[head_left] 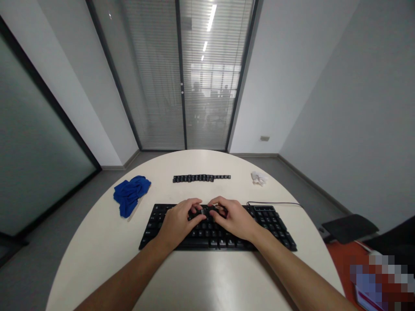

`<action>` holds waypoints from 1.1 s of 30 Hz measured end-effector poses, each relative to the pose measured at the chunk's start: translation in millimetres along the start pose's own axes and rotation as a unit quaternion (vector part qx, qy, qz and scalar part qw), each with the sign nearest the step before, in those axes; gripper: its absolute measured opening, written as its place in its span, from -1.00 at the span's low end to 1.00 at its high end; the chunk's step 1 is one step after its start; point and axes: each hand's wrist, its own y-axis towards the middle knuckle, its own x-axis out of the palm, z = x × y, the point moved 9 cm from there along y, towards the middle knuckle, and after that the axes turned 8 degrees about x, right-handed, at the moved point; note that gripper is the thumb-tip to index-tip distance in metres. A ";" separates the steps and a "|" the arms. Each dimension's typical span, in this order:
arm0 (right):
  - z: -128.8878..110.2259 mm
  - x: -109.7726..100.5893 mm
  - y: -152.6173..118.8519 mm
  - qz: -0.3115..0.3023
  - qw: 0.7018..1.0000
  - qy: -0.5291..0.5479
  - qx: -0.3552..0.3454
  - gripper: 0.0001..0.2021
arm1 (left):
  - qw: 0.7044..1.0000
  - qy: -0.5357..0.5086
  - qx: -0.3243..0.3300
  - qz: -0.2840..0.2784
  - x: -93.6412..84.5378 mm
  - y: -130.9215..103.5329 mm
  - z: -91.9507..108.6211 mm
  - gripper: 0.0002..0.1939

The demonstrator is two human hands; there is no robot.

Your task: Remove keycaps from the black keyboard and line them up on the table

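Note:
A black keyboard [233, 244] lies across the round table in front of me. Over its upper middle, my left hand [180, 220] rests with the fingers curled and the thumb bent in towards them. My right hand [235, 218] mirrors it from the other side, thumb and fingers drawn together at the keys. Between the two thumbs a small light patch [203, 211] shows among the keys. Anything pinched there is too small and too covered to name. Beyond the keyboard, loose black keycaps [193, 178] stand lined up in a row.
A crumpled blue cloth [131, 192] lies at the left of the table [97, 259], with a thin light stick [134, 210] beside it. Crumpled white tissue [258, 178] sits at the far right. The keyboard's cable [275, 203] runs off the right edge, near a red chair [343, 255].

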 end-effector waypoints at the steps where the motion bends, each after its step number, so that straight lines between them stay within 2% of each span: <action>1: -0.3 1.4 0.1 -0.008 1.000 0.002 0.000 -0.78 | 1.000 -0.006 -0.004 0.001 0.2 0.0 -0.8 -0.63; 8: 0.3 7.5 1.5 -0.026 1.000 -0.001 -0.017 -0.75 | 0.999 -0.039 -0.014 -0.010 0.3 2.5 3.9 -0.69; 17: 7.7 8.2 3.0 -0.022 0.999 -0.036 -0.006 -0.77 | 0.999 0.014 0.004 -0.053 7.0 3.0 7.6 -0.75; 24: 51.0 -31.8 15.9 0.061 0.989 -0.085 0.102 -0.74 | 0.991 0.069 0.061 -0.101 11.5 3.3 22.7 -0.82; 28: 73.3 -44.8 27.2 0.062 0.985 -0.090 0.135 -0.71 | 0.986 0.080 0.080 -0.122 13.0 0.8 29.9 -0.81; 33: 90.5 -45.4 50.2 0.045 0.974 -0.156 0.157 -0.74 | 0.982 0.089 0.100 -0.135 14.7 -1.6 35.0 -0.76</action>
